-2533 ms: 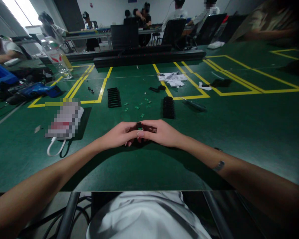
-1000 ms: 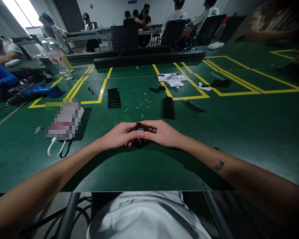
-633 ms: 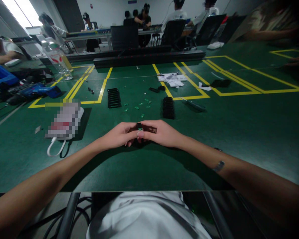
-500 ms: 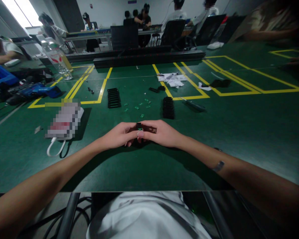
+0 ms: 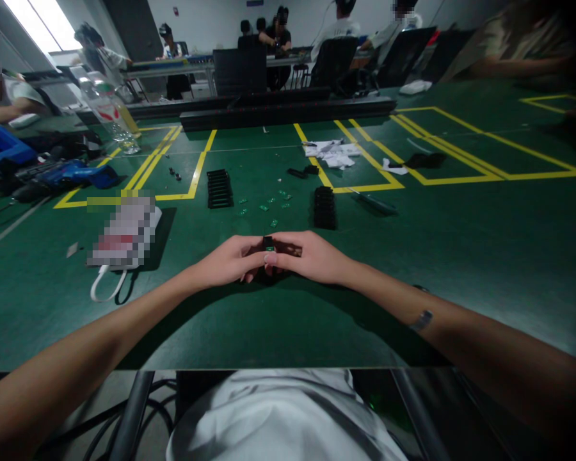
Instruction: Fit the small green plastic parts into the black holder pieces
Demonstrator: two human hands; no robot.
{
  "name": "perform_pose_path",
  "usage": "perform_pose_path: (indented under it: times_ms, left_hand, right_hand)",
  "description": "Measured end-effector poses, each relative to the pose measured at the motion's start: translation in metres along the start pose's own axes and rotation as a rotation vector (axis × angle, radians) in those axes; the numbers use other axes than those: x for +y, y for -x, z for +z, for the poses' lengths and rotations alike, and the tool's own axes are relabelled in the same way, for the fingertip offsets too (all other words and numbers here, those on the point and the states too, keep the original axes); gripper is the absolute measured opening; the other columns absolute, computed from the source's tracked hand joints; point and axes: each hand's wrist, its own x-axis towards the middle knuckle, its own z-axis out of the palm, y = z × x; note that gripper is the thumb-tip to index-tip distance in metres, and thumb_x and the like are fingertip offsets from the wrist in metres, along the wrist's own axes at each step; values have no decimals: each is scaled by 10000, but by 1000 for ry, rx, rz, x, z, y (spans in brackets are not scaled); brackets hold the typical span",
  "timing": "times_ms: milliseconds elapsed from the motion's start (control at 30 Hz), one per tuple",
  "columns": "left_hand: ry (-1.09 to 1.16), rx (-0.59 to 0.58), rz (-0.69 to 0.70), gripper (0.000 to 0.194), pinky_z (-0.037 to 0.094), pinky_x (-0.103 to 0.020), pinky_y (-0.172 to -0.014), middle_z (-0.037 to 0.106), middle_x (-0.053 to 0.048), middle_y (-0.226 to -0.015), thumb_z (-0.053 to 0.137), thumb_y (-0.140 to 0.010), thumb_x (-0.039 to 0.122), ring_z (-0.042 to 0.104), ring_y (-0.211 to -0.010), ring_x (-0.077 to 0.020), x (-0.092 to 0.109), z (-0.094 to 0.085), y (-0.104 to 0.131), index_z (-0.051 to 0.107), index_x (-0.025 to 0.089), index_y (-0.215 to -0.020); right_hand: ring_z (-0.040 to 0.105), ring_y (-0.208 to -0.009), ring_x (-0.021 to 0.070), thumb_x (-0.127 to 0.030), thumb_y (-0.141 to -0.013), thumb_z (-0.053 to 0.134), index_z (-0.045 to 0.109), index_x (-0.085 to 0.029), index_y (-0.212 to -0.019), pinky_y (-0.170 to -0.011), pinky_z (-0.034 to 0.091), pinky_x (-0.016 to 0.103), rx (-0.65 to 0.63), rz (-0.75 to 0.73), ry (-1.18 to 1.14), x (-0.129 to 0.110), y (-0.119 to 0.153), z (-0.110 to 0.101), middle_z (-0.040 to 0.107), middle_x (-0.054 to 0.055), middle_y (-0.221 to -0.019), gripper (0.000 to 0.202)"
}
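My left hand and my right hand meet in front of me, just above the green table. Between their fingertips they pinch a small black housing with a little green circuit board showing in it. Both thumbs press at its near side, and the lower part of the piece is hidden by the fingers. Beyond my hands several small green circuit boards lie loose. A row of black slotted parts sits to their left, and another black row to their right.
At left lie a white device with a cord loop, a blue power tool and a plastic bottle. A dark-handled tool and crumpled white paper lie at right. Long black bars cross the back; people sit beyond.
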Motion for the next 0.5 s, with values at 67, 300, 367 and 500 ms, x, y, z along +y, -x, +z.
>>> perform_pose_path:
  times_ms: [67, 300, 367, 500]
  left_hand:
    - [-1, 0, 1, 332, 429, -155, -448, 626, -16, -752, 550, -953, 439, 544, -508, -66, -1, 0, 0, 616, 115, -917]
    - [-2, -2, 2, 327, 428, -153, -445, 631, -16, -760, 550, -953, 434, 545, -507, -63, -2, 0, 0, 616, 117, -913]
    - [-3, -1, 3, 334, 430, -154, -445, 628, -15, -754, 553, -950, 442, 543, -506, -63, -1, 0, 0, 615, 116, -909]
    - [-3, -2, 0, 339, 429, -155, -448, 629, -17, -759, 549, -952, 448, 546, -511, -65, -1, 0, 0, 616, 117, -915]
  right_hand:
    - [687, -810, 191, -488, -881, 647, 635, -176, -948, -714, 533, 301, -4, -4, -7, 0, 0, 0, 728, 48, -888, 320]
    - [687, -813, 190, -499, -881, 639, 637, -172, -973, -716, 529, 301, -9, 6, -4, 0, 0, 0, 727, 46, -880, 340]
    - [688, -812, 190, -499, -881, 639, 640, -172, -981, -715, 529, 302, -5, 6, -2, -1, 0, 0, 726, 46, -876, 342]
    - [687, -808, 192, -494, -878, 642, 649, -175, -988, -712, 528, 302, -2, 0, 5, -1, 0, 0, 727, 48, -871, 338]
